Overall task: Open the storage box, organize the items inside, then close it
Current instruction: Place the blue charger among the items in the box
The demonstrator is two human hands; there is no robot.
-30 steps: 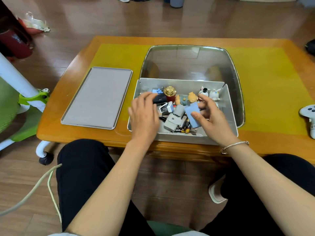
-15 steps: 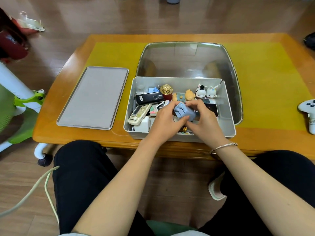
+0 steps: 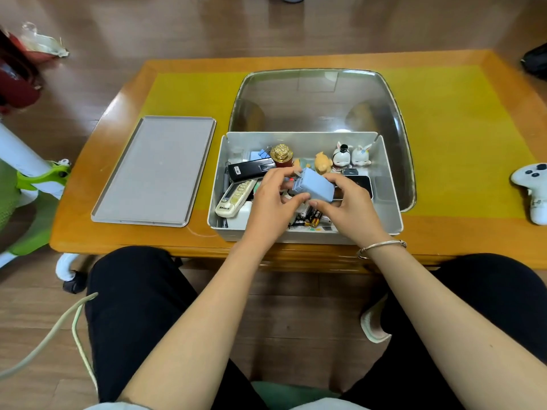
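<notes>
Storage box [image 3: 390, 184]: grey, rectangular, lid off, set on the near edge of the wooden bench [image 3: 88, 220], partly over a yellow mat [image 3: 461, 137].

Lid [image 3: 154, 170]: flat grey panel, laid on the bench just left of the box, apart from it.

Blue block [image 3: 315, 184]: pale blue, box-shaped, with prongs at its left end; held tilted above the middle of the box between both hands.

Left hand [image 3: 273, 199]: fingers and thumb are curled round the left end of the blue block.

Right hand [image 3: 346, 205]: fingers and thumb are curled round the right end of the same block; a metal bangle [image 3: 381, 247] is worn at the wrist.

Contents, left part of the box: a black remote [image 3: 251, 170] lying across, and a cream remote [image 3: 233, 198] beneath it, tilted.

Contents, back wall: a blue binder clip [image 3: 262, 153], a gold-capped red bottle [image 3: 282, 156], an orange figurine [image 3: 322, 162], and two white rabbit figurines [image 3: 352, 155] side by side.

Contents, near wall: batteries [image 3: 309, 218], partly hidden under the hands.

Contents, right of centre: a dark flat device [image 3: 362, 182], mostly covered by the right hand.

Clear tub [image 3: 399, 119]: transparent, set directly behind the box.

White game controller [image 3: 532, 190]: at the right edge of the bench, well apart from the box.
</notes>
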